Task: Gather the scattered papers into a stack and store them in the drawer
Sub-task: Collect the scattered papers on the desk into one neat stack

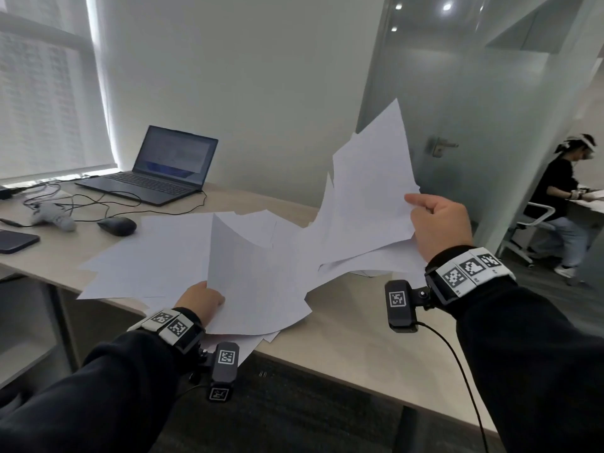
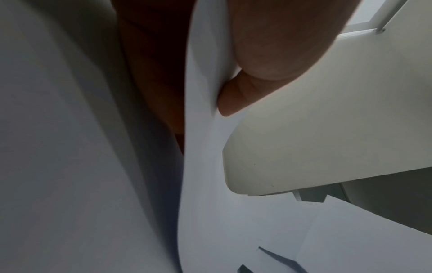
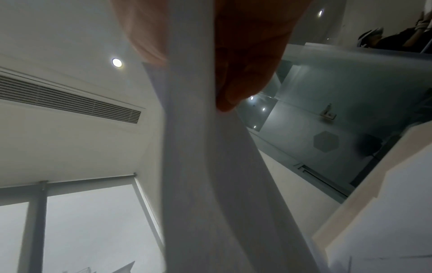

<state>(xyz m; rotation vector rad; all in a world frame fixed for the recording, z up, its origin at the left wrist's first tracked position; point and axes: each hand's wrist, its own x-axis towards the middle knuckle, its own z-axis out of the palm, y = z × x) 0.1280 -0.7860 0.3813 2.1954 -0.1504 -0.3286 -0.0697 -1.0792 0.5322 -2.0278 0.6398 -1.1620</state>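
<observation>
Head view: white papers (image 1: 183, 256) spread loose across the bench (image 1: 343, 322), overlapping, some past the near edge.
Left hand (image 1: 199, 297): pinched on one sheet (image 1: 248, 282) at its near left corner; sheet curled up, rest lying on the pile.
Left wrist view: thumb (image 2: 268, 46) pressed against the sheet's edge.
Right hand (image 1: 438, 223): clamped on a fanned bundle (image 1: 369, 194), raised off the bench, long axis tilted up and away to the left.
Key relation: bundle up and right of the left-hand sheet, well apart; remaining papers between and under both, nearer the left hand.
Likely step: gathering only begun.
Drawer: not seen.
Elsewhere: laptop (image 1: 157, 166), mouse (image 1: 117, 226) far left.
</observation>
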